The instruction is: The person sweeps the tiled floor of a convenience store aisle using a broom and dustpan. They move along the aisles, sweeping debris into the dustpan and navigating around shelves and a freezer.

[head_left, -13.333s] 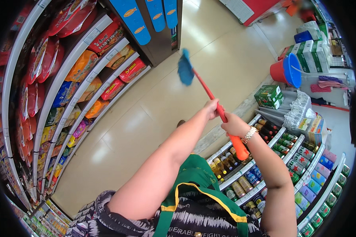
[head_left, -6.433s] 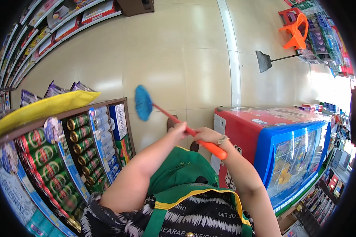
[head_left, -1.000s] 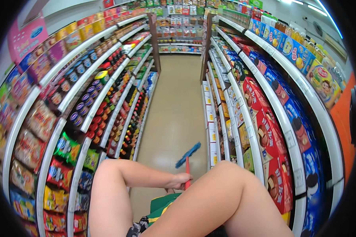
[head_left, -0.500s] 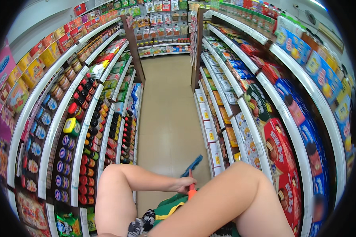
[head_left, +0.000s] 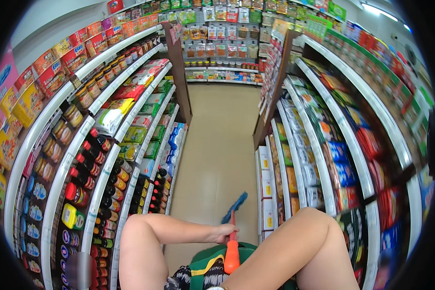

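Observation:
My left hand [head_left: 224, 234] is closed round the red shaft of a mop [head_left: 232, 256] with a fat orange grip at its near end. The mop's blue, fuzzy head [head_left: 235, 208] is over the tan floor [head_left: 212, 164] ahead of me, in the aisle; whether it touches the floor I cannot tell. My right forearm [head_left: 285, 246] crosses down and inward past the orange grip. A bit of a watch shows at the lower edge, and the right hand itself is out of the picture. Below the grip lies my green apron [head_left: 198, 266] with yellow trim.
Shelves of bottles, jars and bags [head_left: 101, 121] line my left side, close to my elbow. The right shelves [head_left: 324, 159] carry packets and boxes, with white boxes [head_left: 266, 186] low beside the aisle. Packets hang on the far wall rack [head_left: 222, 34].
The shelves have slid nearer and back past me, and the far rack looks closer and further right. More of the orange grip shows. My left hand keeps its hold on the mop.

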The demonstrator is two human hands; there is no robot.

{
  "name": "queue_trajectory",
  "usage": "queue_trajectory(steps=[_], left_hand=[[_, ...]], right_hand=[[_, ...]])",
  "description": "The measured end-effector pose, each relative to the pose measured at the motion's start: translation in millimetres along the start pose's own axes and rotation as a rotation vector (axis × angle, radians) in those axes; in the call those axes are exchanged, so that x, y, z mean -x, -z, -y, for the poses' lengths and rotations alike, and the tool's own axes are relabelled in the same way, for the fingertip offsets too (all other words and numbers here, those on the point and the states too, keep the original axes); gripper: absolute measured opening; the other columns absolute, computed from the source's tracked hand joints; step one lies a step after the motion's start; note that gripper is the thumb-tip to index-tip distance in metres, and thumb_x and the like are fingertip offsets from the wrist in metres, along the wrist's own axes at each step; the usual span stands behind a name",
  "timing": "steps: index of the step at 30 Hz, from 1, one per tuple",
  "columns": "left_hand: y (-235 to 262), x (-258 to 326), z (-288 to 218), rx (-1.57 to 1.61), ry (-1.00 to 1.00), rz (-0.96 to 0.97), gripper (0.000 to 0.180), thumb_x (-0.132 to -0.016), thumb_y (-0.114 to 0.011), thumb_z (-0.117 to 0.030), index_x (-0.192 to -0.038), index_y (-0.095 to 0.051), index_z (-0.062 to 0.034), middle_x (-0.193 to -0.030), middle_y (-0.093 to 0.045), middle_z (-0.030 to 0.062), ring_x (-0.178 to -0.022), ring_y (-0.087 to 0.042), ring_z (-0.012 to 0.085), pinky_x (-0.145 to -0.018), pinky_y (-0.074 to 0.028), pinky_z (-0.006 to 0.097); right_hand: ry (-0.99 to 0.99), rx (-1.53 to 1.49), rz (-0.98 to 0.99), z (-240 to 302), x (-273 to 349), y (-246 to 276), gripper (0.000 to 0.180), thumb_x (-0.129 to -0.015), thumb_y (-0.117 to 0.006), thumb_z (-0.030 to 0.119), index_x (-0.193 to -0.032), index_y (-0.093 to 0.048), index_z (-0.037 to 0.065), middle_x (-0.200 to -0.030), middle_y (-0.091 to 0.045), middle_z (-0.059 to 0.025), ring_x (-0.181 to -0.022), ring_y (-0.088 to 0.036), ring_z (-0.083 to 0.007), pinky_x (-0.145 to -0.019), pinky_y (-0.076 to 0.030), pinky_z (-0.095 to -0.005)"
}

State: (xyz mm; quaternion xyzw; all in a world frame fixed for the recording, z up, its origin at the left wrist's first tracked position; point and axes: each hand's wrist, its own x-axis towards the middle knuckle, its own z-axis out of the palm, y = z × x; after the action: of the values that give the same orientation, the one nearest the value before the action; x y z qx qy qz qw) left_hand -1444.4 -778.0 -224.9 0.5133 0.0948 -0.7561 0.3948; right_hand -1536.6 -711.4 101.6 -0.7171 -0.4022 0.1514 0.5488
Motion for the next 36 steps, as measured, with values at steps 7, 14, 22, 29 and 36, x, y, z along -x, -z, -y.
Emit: queue_trajectory(steps=[7, 14, 22, 29, 36], left_hand=[[38, -5, -158, 0.051, -0.04, -0.066, 0.014, -0.079, -0.042, -0.017, -0.084, -0.036, -0.0049, -0.064, -0.047, 0.0072, -0.051, -0.048, 0.0187, -0.049, -0.046, 0.033], [109, -43, -319, 0.046, 0.024, -0.064, 0.014, -0.078, -0.044, -0.016, -0.082, -0.037, -0.005, -0.066, -0.048, 0.0072, -0.055, -0.051, 0.0193, -0.049, -0.048, 0.033], [158, -74, -498, -0.03, 0.111, -0.022, 0.009, -0.077, -0.043, -0.014, -0.079, -0.04, -0.0052, -0.064, -0.048, 0.0062, -0.058, -0.051, 0.0193, -0.054, -0.046, 0.033], [185, -156, -640, -0.044, 0.172, 0.032, 0.012, -0.074, -0.047, -0.013, -0.08, -0.039, -0.0057, -0.063, -0.047, 0.0055, -0.056, -0.049, 0.0176, -0.055, -0.044, 0.031], [171, -172, -781, -0.024, 0.084, 0.036, 0.012, -0.075, -0.045, -0.014, -0.08, -0.038, -0.0059, -0.058, -0.046, 0.0053, -0.052, -0.046, 0.0153, -0.051, -0.042, 0.03]], right_hand=[[0.025, 0.083, 0.053, -52, -9, 165, 0.027, -0.071, -0.044, 0.022, -0.071, -0.053, -0.004, -0.067, -0.055, -0.0186, -0.063, -0.055, -0.0316, -0.054, -0.043, -0.0408], [0.048, 0.126, 0.023, -133, -40, 317, 0.027, -0.071, -0.044, 0.023, -0.074, -0.053, -0.003, -0.068, -0.055, -0.0187, -0.064, -0.055, -0.0314, -0.054, -0.043, -0.0408], [-0.02, 0.177, -0.099, -189, -46, 504, 0.027, -0.071, -0.045, 0.023, -0.077, -0.052, -0.002, -0.069, -0.055, -0.0188, -0.064, -0.055, -0.0312, -0.055, -0.043, -0.0407], [0.001, 0.183, -0.113, -251, -18, 645, 0.027, -0.071, -0.045, 0.023, -0.08, -0.052, -0.002, -0.07, -0.055, -0.0189, -0.065, -0.055, -0.031, -0.056, -0.043, -0.0407], [0.065, 0.173, -0.022, -297, 3, 784, 0.028, -0.072, -0.045, 0.024, -0.083, -0.052, -0.001, -0.07, -0.055, -0.019, -0.065, -0.055, -0.0308, -0.056, -0.043, -0.0407]])
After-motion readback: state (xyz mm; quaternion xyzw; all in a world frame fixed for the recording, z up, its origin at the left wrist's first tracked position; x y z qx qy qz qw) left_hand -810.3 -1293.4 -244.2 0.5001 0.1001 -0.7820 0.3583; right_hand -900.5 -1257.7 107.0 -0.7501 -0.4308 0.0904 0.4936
